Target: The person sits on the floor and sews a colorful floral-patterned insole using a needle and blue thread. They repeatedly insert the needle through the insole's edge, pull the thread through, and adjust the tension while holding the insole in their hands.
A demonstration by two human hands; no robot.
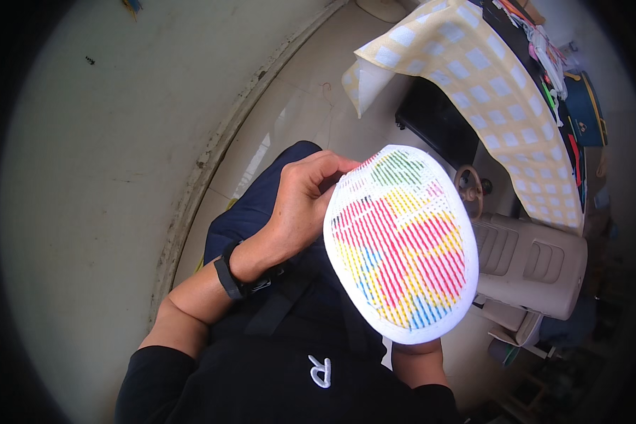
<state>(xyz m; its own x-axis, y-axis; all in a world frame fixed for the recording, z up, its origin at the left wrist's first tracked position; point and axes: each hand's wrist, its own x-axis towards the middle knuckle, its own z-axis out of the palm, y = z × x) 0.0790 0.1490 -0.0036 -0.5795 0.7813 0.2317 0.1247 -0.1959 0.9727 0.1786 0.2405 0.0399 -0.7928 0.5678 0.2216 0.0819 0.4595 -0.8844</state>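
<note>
A white insole [397, 238] with a bound rim is held up in front of my lap. Rows of coloured stitches cover it, in red, yellow, green and blue, with small bits of pink and black. My left hand [307, 196] pinches its upper left edge between thumb and fingers, and part of the thumb goes behind it. The insole hides my right hand; only the right forearm [418, 363] shows below its lower end. I cannot see a needle or a working thread.
A pale wall [111, 159] rises close on my left. To the right, a checked cloth [471, 79] drapes over a table edge, with coloured threads [548, 58] and a dark blue pouch [585, 108] behind. A beige padded seat [530, 265] and a black box [437, 119] stand below.
</note>
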